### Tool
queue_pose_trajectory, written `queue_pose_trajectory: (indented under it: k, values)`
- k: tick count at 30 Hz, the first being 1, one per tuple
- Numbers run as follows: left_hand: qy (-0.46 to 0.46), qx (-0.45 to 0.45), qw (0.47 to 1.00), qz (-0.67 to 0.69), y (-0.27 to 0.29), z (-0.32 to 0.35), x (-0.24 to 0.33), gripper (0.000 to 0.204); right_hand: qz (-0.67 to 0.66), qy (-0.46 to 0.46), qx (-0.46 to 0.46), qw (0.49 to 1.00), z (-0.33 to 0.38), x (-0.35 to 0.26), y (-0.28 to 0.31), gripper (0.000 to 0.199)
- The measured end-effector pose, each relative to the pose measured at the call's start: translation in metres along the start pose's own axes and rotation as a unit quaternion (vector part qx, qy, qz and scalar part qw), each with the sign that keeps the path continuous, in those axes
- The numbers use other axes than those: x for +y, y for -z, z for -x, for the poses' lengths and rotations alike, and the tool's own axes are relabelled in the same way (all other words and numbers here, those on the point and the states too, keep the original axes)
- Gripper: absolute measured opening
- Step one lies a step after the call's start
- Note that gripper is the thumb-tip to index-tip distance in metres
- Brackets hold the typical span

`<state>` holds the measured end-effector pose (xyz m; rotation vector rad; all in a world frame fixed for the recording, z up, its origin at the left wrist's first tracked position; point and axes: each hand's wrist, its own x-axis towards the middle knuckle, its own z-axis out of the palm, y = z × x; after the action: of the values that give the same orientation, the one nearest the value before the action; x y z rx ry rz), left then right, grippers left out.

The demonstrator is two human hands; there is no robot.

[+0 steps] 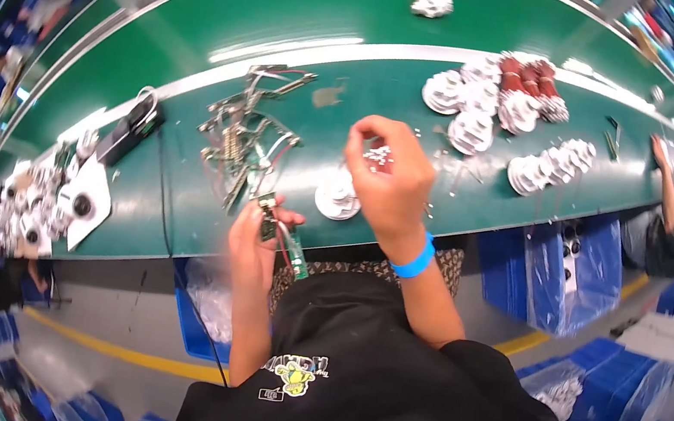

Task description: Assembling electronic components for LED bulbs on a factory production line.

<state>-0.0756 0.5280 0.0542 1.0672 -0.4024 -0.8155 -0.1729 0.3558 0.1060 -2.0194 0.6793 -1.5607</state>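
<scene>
My left hand (252,237) is closed around a green circuit board (268,219) with red and white wires. Another green board (296,258) hangs at the wires' lower end, over my lap. To the right, my right hand (395,171) is raised near the table edge, its thumb and index finger curled together. Several small white pieces (378,158) show inside that curl, seemingly against the palm. A white round housing (337,197) lies on the table between my hands, partly covered by the right one. Beyond my left hand is a tangled heap of circuit boards (243,140) with wires.
White round housings (475,100) and bundles of reddish-brown wire (531,78) lie at the back right. A row of white housings (550,167) is nearer. A black box (131,128) and more white parts (51,198) are at left. A co-worker's arm (667,186) rests at far right.
</scene>
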Motion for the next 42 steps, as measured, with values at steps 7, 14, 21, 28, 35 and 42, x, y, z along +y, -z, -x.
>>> queue_pose_trajectory:
  k: [7, 14, 21, 28, 35, 42]
  values:
    - [-0.019, -0.014, 1.0, -0.008, -0.015, -0.001, 0.004, 0.04, -0.247, -0.218, -0.051, 0.943, 0.021, -0.014, 0.008, 0.016]
    - [-0.037, -0.014, 0.999, -0.025, -0.037, -0.002, 0.021, 0.038, -0.446, -0.346, -0.141, 0.814, 0.028, -0.011, 0.015, 0.018]
    - [-0.041, -0.018, 0.998, -0.039, -0.04, -0.002, 0.026, 0.038, -0.509, -0.421, -0.19, 0.726, 0.027, -0.013, 0.022, 0.021]
    - [-0.025, -0.027, 0.999, -0.022, -0.039, -0.003, 0.024, 0.034, -0.371, -0.322, -0.22, 0.842, 0.026, -0.025, 0.027, 0.01]
    - [-0.006, 0.009, 0.999, -0.047, -0.037, -0.003, 0.016, 0.031, -0.166, -0.02, -0.185, 0.968, 0.037, -0.016, 0.013, 0.011]
    - [0.011, -0.012, 0.999, -0.04, -0.039, 0.0, 0.017, 0.032, -0.128, 0.037, -0.158, 0.978, 0.039, -0.014, 0.01, 0.01]
